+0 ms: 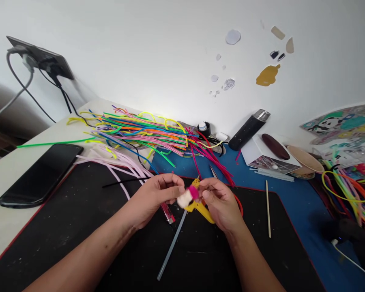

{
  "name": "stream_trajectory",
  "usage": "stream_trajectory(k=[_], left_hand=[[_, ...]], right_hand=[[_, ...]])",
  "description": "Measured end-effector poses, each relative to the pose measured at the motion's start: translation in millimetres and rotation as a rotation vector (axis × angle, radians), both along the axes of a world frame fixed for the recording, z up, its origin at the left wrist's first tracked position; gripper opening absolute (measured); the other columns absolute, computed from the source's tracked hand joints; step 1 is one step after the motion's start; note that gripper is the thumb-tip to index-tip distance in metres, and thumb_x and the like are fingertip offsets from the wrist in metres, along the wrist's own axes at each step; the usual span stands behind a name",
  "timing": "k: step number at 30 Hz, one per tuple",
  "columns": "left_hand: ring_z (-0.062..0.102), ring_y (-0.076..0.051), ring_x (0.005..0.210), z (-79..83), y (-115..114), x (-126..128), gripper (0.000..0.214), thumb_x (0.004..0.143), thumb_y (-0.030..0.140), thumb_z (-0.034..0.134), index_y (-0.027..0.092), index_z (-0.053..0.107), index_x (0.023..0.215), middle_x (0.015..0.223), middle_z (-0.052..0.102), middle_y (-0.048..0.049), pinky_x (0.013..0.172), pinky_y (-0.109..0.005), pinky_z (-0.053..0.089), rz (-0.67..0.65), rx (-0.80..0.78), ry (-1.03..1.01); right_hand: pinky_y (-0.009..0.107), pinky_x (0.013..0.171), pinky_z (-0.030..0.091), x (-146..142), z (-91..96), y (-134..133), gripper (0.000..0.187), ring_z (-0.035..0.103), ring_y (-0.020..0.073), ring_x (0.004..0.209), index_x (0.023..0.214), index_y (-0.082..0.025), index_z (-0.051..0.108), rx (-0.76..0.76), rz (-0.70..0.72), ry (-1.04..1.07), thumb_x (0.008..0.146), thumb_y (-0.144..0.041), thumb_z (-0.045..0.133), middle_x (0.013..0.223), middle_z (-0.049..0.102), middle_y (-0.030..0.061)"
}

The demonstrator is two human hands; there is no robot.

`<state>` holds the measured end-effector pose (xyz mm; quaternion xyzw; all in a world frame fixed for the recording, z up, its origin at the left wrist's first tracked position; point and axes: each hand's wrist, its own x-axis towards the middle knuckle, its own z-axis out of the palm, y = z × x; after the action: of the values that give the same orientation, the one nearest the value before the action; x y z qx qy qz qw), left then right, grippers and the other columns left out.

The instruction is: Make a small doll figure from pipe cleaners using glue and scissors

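A small fuzzy white-and-magenta pipe-cleaner piece is held up between my two hands. My left hand pinches its white side with thumb and fingertips. At its magenta end, the fingers of my right hand are closed together. Behind and below it lies a yellow glue gun on the black mat, partly hidden by my hands. A translucent glue stick extends from the gun toward me. Orange scissors show in part beyond my right hand.
A heap of coloured pipe cleaners spreads along the wall. A phone lies at left. A black flask leans near a white box. On the black mat rests a thin wooden stick. More pipe cleaners lie at right.
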<state>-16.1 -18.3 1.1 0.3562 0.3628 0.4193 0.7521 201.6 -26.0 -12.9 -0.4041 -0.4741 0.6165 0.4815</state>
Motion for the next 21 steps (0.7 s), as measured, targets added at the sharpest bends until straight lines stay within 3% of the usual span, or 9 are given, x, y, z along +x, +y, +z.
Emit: stream_trajectory(k=[3,8,13,17,21], left_hand=[[0.043,-0.009,0.055,2.1,1,1,0.036,0.066,0.041,0.093,0.016,0.070,0.077,0.062,0.056,0.0028,0.053,-0.023,0.033,0.007,-0.043,-0.016],[0.044,-0.008,0.055,0.9,6,-2,0.034,0.067,0.039,0.093,0.016,0.070,0.077,0.061,0.055,0.0040,0.055,-0.021,0.034,0.268,-0.024,-0.043],[0.046,-0.008,0.055,-3.8,7,-3,0.028,0.071,0.035,0.090,0.016,0.071,0.080,0.060,0.055,0.0041,0.055,-0.021,0.034,0.191,-0.033,-0.045],[0.046,-0.008,0.055,-4.7,8,-4,0.028,0.070,0.033,0.091,0.016,0.071,0.080,0.061,0.057,0.0033,0.055,-0.021,0.034,0.218,-0.027,-0.046],[0.047,-0.009,0.054,-3.3,8,-3,0.032,0.067,0.035,0.092,0.016,0.070,0.079,0.060,0.057,0.0032,0.055,-0.022,0.034,0.189,-0.064,-0.068]], right_hand=[[0.036,0.073,0.059,-1,1.5,0,0.027,0.069,0.0185,0.070,0.094,-0.025,0.073,0.015,-0.006,-0.069,0.084,-0.046,0.087,0.077,0.071,-0.0001],[0.033,0.075,0.058,-1,2.5,0,0.024,0.068,0.0170,0.073,0.105,-0.025,0.076,0.093,-0.051,-0.282,0.091,-0.043,0.081,0.081,0.071,0.0008],[0.031,0.070,0.054,3,22.3,-11,0.024,0.064,0.0171,0.071,0.105,-0.025,0.078,0.200,-0.023,-0.392,0.096,-0.048,0.076,0.079,0.068,0.0005],[0.033,0.072,0.053,-2,39.9,-40,0.036,0.066,0.0194,0.077,0.114,-0.027,0.077,0.260,0.267,-0.480,0.093,-0.057,0.077,0.085,0.071,0.0026],[0.034,0.084,0.054,-12,37.4,-73,0.052,0.068,0.0230,0.093,0.126,-0.029,0.074,0.302,0.574,-0.770,0.083,-0.054,0.088,0.102,0.074,0.0050]])
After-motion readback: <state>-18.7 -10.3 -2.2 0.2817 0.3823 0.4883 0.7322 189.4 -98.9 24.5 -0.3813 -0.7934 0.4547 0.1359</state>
